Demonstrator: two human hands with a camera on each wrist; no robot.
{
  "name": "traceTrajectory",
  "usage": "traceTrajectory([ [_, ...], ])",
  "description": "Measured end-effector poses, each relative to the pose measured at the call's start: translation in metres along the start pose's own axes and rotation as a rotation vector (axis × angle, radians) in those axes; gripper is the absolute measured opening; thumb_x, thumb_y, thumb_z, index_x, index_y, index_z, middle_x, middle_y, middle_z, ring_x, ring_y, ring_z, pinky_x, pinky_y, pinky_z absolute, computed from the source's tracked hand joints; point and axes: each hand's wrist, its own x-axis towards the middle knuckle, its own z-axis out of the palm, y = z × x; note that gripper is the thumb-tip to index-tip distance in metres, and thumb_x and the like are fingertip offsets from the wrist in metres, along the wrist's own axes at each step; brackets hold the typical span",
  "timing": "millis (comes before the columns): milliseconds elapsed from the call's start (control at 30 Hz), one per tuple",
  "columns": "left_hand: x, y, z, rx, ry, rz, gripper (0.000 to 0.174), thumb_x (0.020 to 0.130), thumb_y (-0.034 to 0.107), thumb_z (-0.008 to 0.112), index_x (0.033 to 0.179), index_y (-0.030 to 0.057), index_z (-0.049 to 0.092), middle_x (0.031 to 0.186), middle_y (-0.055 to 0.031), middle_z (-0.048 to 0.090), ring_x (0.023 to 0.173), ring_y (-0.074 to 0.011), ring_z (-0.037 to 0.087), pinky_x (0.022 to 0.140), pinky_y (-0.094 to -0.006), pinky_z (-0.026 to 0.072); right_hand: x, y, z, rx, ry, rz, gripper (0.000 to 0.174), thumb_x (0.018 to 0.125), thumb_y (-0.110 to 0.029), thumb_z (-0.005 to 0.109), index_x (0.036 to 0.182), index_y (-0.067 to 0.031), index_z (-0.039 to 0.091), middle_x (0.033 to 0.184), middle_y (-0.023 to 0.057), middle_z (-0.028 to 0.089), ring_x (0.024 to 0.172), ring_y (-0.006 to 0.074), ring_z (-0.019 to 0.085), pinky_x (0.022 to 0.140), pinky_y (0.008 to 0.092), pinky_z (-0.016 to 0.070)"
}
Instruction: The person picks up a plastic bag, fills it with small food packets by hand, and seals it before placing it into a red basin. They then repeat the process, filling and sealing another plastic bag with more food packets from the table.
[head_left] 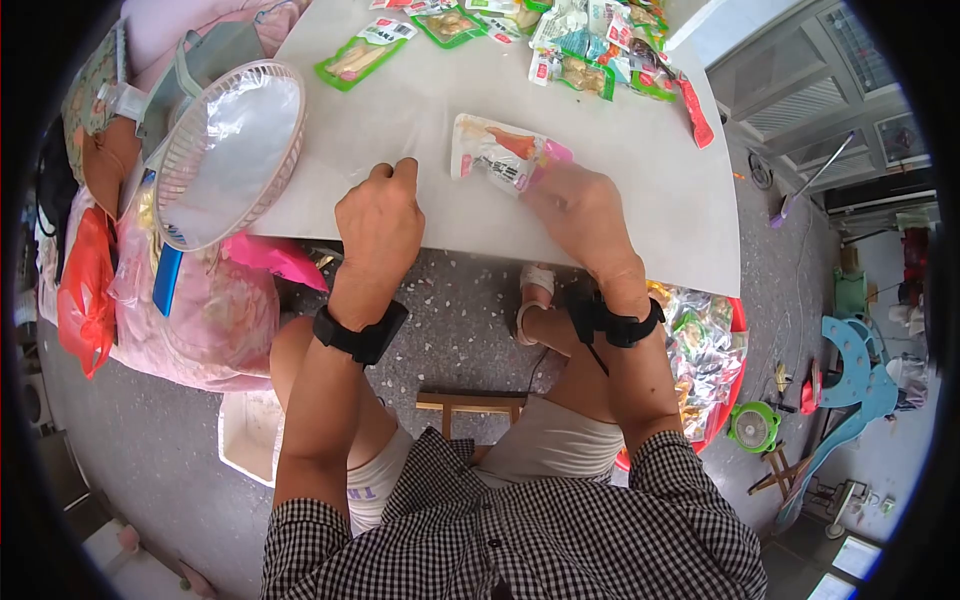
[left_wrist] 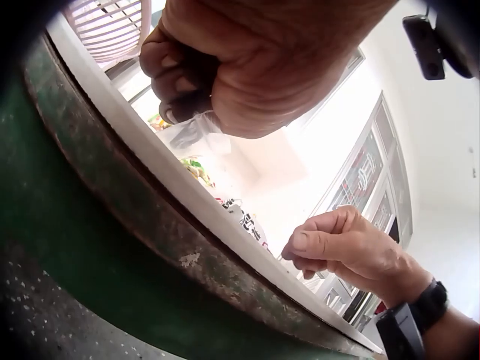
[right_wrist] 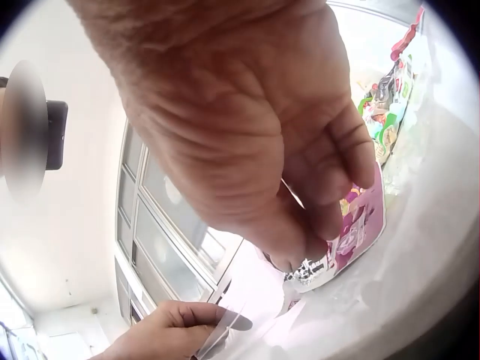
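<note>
My left hand (head_left: 380,225) is over the near table edge with its fingers curled. It pinches a small piece of clear plastic film (left_wrist: 201,136), which also shows at its fingertips in the right wrist view. My right hand (head_left: 588,215) is to the right, thumb and fingers at the pink end of a white and pink food packet (head_left: 500,155) with an orange-red picture and dark print. In the right wrist view the thumb and fingertips overlap the packet's printed face (right_wrist: 352,236), gripping it by that end; part of it is hidden behind the hand.
Several green and white food packets (head_left: 585,55) are piled at the table's far side, beside a red packet (head_left: 695,112). A lined plastic basket (head_left: 290,150) overhangs the left edge. A red tub (head_left: 738,330) of packets stands below right, near a green fan (head_left: 753,427).
</note>
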Motion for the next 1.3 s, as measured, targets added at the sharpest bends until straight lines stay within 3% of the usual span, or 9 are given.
traceTrajectory([
  [133, 0.0, 0.002, 0.0, 0.011, -0.021, -0.018, 0.027, 0.072, -0.001, 0.055, 0.097, 0.0042, 0.062, 0.074, -0.0151, 0.06, 0.067, -0.0332, 0.06, 0.059, -0.0423, 0.0475, 0.005, 0.003, -0.008, 0.017, 0.055, 0.11, 0.013, 0.067, -0.012, 0.069, 0.078, -0.0045, 0.065, 0.083, 0.0093, 0.062, 0.073, 0.0278, 0.06, 0.064, 0.0375, 0.0486],
  [333, 0.001, 0.008, 0.001, -0.024, -0.021, -0.014, 0.026, 0.074, -0.003, 0.052, 0.098, 0.0032, 0.062, 0.079, -0.0167, 0.062, 0.071, -0.0342, 0.061, 0.062, -0.043, 0.0479, 0.023, 0.012, 0.002, -0.196, 0.505, -0.119, 0.028, 0.064, -0.012, 0.073, 0.088, -0.0001, 0.064, 0.086, 0.0128, 0.063, 0.076, 0.0293, 0.061, 0.069, 0.0382, 0.0501],
  [567, 0.002, 0.007, 0.007, -0.061, -0.025, -0.011, 0.025, 0.075, -0.003, 0.052, 0.097, 0.0022, 0.062, 0.082, -0.0176, 0.063, 0.074, -0.0361, 0.06, 0.065, -0.0444, 0.0476, 0.024, 0.011, -0.001, 0.145, -0.051, 0.33, 0.033, 0.069, -0.019, 0.071, 0.089, 0.0054, 0.062, 0.074, 0.0179, 0.061, 0.069, 0.0263, 0.06, 0.065, 0.0343, 0.0461],
  [833, 0.003, 0.004, 0.011, -0.088, -0.002, 0.012, 0.024, 0.073, -0.002, 0.054, 0.095, 0.002, 0.062, 0.079, -0.0171, 0.063, 0.072, -0.0353, 0.061, 0.064, -0.0439, 0.0481, -0.01, 0.085, -0.062, 0.353, 0.163, 0.647, 0.032, 0.077, -0.027, 0.066, 0.07, 0.0038, 0.065, 0.061, 0.0059, 0.06, 0.055, 0.0127, 0.053, 0.052, 0.0278, 0.0403],
  [900, 0.003, 0.001, 0.014, -0.097, 0.061, 0.071, 0.022, 0.072, -0.001, 0.057, 0.093, 0.0008, 0.062, 0.075, -0.017, 0.062, 0.067, -0.0347, 0.061, 0.059, -0.0436, 0.0487, -0.013, 0.093, -0.084, 0.192, 0.208, 0.848, 0.033, 0.07, -0.028, 0.07, 0.071, 0.0048, 0.067, 0.061, 0.012, 0.061, 0.058, 0.0148, 0.056, 0.055, 0.0313, 0.0443],
  [1000, 0.005, 0.002, 0.013, -0.098, 0.063, 0.083, 0.02, 0.071, -0.001, 0.057, 0.091, 0.0009, 0.061, 0.073, -0.0162, 0.061, 0.067, -0.0341, 0.061, 0.058, -0.0431, 0.0487, -0.028, 0.148, -0.102, 0.038, 0.266, 0.793, 0.031, 0.069, -0.029, 0.069, 0.07, 0.0021, 0.068, 0.061, 0.0137, 0.063, 0.06, 0.0221, 0.061, 0.058, 0.0338, 0.0471],
  [1167, 0.005, 0.002, 0.012, -0.083, 0.058, 0.072, 0.017, 0.07, 0.0, 0.059, 0.087, 0.0016, 0.059, 0.07, -0.0151, 0.059, 0.066, -0.0333, 0.061, 0.056, -0.0423, 0.0485, -0.027, 0.166, -0.128, -0.563, 0.274, 0.906, 0.035, 0.065, -0.029, 0.072, 0.084, -0.0007, 0.067, 0.086, 0.0201, 0.065, 0.076, 0.0333, 0.064, 0.068, 0.0413, 0.0509],
  [1267, 0.004, 0.002, 0.011, -0.085, 0.033, 0.068, 0.015, 0.069, 0.001, 0.059, 0.084, 0.0019, 0.057, 0.069, -0.0146, 0.058, 0.064, -0.033, 0.061, 0.055, -0.0421, 0.0483, -0.017, 0.151, -0.133, -0.678, 0.261, 0.862, 0.041, 0.064, -0.03, 0.074, 0.091, -0.0003, 0.065, 0.094, 0.0206, 0.064, 0.084, 0.0338, 0.063, 0.072, 0.0428, 0.0504],
  [1300, 0.004, 0.003, 0.011, -0.088, 0.022, 0.066, 0.015, 0.069, 0.001, 0.059, 0.084, 0.002, 0.056, 0.069, -0.0145, 0.058, 0.064, -0.0329, 0.06, 0.055, -0.0421, 0.0482, -0.013, 0.152, -0.127, -0.739, 0.347, 0.676, 0.037, 0.066, -0.027, 0.072, 0.089, 0.0006, 0.065, 0.091, 0.0198, 0.064, 0.087, 0.0341, 0.062, 0.075, 0.0421, 0.0493],
])
